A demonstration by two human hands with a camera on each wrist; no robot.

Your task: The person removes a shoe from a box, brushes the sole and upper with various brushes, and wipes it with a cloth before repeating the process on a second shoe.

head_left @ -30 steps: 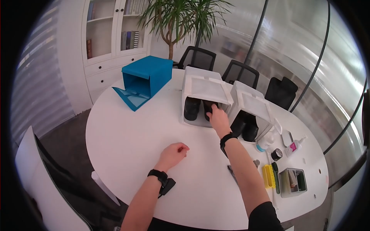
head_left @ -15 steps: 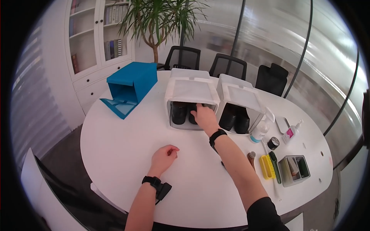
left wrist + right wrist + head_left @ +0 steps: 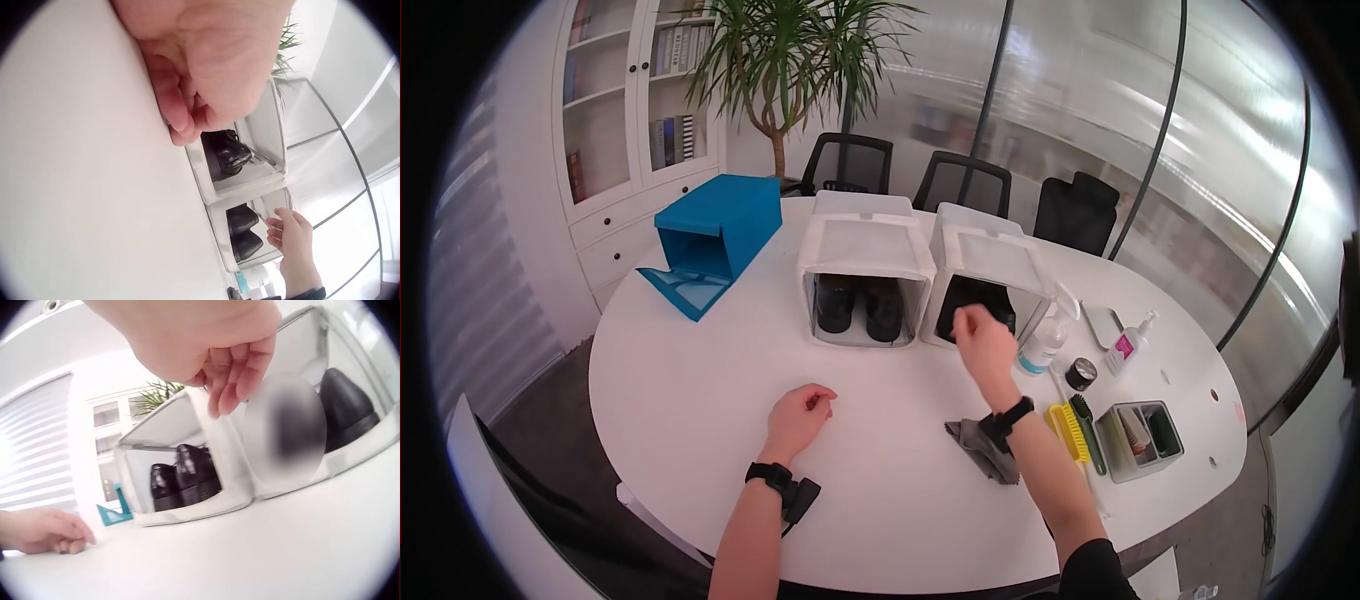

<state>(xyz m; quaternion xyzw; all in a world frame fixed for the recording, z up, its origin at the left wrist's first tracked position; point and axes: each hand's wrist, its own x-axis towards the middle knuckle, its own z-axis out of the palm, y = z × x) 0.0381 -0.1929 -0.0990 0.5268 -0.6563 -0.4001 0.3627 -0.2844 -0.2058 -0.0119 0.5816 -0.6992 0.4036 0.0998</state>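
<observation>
Two white storage boxes stand side by side, their fronts open: the left box [image 3: 872, 240] and the right box [image 3: 992, 258]. Black leather shoes [image 3: 184, 475] sit inside the left box. In the right box is another black pair [image 3: 242, 231], partly behind my right hand in the head view. My right hand [image 3: 987, 352] hovers before the right box's opening, fingers loosely bent and holding nothing. On the white table [image 3: 700, 400] rests my left hand [image 3: 797, 420], its fingers relaxed and curled, nothing in them.
A blue box [image 3: 745, 220] with its flap down stands at the left. Near my right forearm lie a grey cloth [image 3: 985, 452], a yellow brush [image 3: 1067, 432], a green brush [image 3: 1088, 435] and a divided container [image 3: 1140, 442]. A spray bottle [image 3: 1045, 340], black jar [image 3: 1081, 374] and pump bottle [image 3: 1130, 345] stand farther right.
My right hand has left the shoe in the left box and moved right, in front of the right box. The head view has shifted, and the grey cloth now shows. My left hand stays on the table.
</observation>
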